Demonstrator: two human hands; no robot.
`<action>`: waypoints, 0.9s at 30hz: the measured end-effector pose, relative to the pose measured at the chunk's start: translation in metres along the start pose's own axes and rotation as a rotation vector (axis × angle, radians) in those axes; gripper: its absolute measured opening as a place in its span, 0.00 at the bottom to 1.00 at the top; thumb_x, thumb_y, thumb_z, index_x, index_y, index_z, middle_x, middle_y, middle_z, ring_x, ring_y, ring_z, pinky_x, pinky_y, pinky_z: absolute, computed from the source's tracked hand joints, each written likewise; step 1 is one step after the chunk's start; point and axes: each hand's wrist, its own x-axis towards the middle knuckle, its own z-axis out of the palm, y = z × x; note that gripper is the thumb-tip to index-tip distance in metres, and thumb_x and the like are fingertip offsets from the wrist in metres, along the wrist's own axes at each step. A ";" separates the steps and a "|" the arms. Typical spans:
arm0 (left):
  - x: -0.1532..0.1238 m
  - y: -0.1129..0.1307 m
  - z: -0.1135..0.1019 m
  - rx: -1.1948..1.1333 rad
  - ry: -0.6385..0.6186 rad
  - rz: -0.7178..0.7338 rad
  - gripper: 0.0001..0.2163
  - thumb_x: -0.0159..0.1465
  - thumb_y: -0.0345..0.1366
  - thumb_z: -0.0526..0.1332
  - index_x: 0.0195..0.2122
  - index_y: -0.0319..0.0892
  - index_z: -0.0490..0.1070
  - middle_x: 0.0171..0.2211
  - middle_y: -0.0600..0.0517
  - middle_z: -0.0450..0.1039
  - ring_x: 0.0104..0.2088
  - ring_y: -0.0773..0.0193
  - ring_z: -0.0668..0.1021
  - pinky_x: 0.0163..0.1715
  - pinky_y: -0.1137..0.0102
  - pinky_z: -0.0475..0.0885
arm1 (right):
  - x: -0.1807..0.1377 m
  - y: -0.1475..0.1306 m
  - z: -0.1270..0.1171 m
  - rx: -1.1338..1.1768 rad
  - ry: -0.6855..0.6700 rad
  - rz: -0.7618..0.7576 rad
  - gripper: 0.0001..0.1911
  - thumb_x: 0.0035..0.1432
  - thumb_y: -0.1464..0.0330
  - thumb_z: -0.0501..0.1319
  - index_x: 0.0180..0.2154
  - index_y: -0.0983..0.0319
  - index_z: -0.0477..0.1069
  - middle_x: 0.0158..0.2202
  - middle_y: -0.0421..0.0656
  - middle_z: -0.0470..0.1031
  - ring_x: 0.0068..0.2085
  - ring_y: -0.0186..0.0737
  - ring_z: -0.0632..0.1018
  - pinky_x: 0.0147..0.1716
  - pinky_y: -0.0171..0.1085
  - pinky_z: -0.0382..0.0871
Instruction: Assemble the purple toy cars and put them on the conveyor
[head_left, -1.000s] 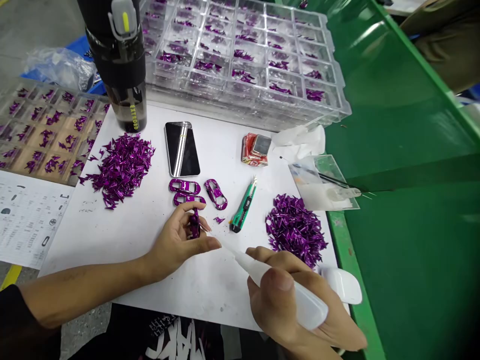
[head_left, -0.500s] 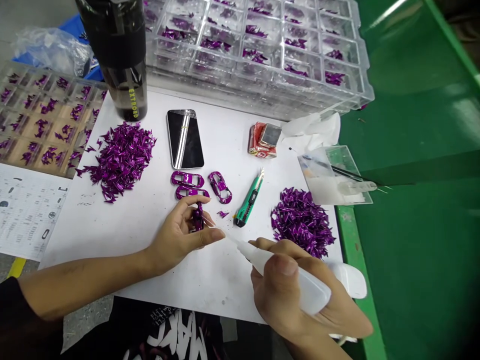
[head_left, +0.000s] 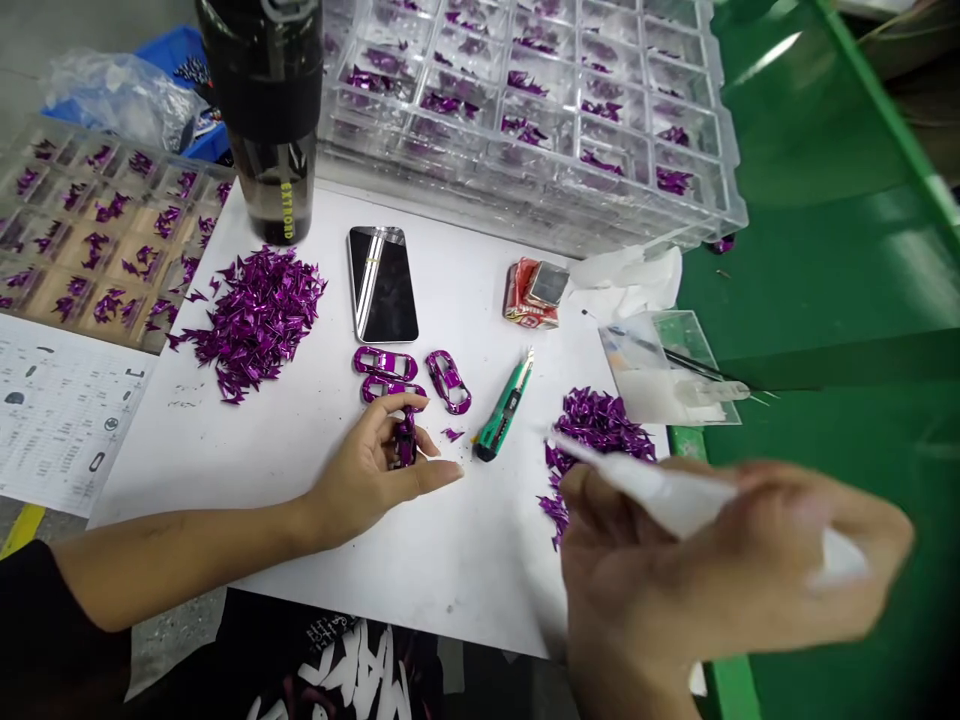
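My left hand [head_left: 379, 460] is closed around a small purple toy car body [head_left: 406, 440], held on its side just above the white board [head_left: 300, 480]. In my right hand [head_left: 720, 560] is a white glue bottle [head_left: 667, 490] with a long thin nozzle, its tip toward the upper left; motion blurs both. Three more purple car bodies lie beyond my left hand, one [head_left: 448, 382] apart on the right. Close by rests a single small purple piece [head_left: 452, 434]. A green utility knife [head_left: 504, 408] lies between my hands.
Heaps of purple pieces lie left [head_left: 259, 310] and right [head_left: 600, 425]. A phone [head_left: 382, 285], a dark bottle [head_left: 274, 150] and a red box with a metal block [head_left: 531, 295] stand farther back. Behind is a clear compartment case [head_left: 525, 190]; tweezers [head_left: 690, 360] lie at right.
My right hand has swung right with the glue bottle, away from the car body and partly over the right heap. My left hand still holds the car body. The view has shifted slightly.
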 end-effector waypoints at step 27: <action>0.007 0.004 -0.004 -0.129 -0.117 -0.066 0.21 0.56 0.34 0.71 0.46 0.43 0.62 0.34 0.53 0.71 0.28 0.63 0.82 0.25 0.70 0.74 | 0.056 -0.018 0.204 -0.823 -1.053 -0.297 0.03 0.62 0.71 0.64 0.37 0.65 0.74 0.38 0.52 0.80 0.40 0.48 0.79 0.39 0.41 0.68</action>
